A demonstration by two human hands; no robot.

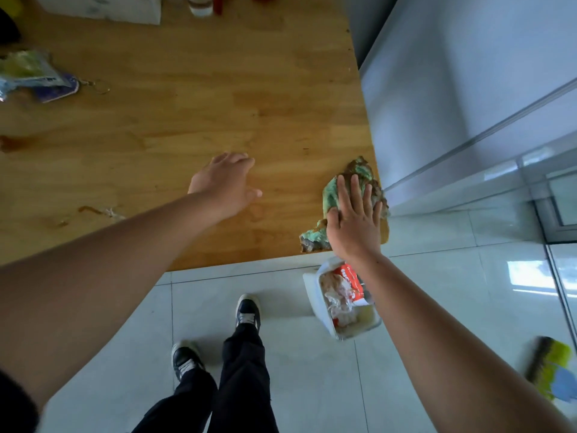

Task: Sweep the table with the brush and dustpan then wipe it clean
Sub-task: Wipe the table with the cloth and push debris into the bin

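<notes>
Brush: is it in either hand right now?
No. The brush lies on the floor at lower right, while the right hand presses flat on the green cloth and the left hand is empty.

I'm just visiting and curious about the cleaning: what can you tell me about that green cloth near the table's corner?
The cloth is a crumpled green rag, soft like terry, heavily stained brown along its edges. It lies bunched on the wooden table at the near right corner, reaching close to both edges. The right hand presses flat on it, fingers spread, covering its middle. The left hand hovers apart from it, open.
</notes>
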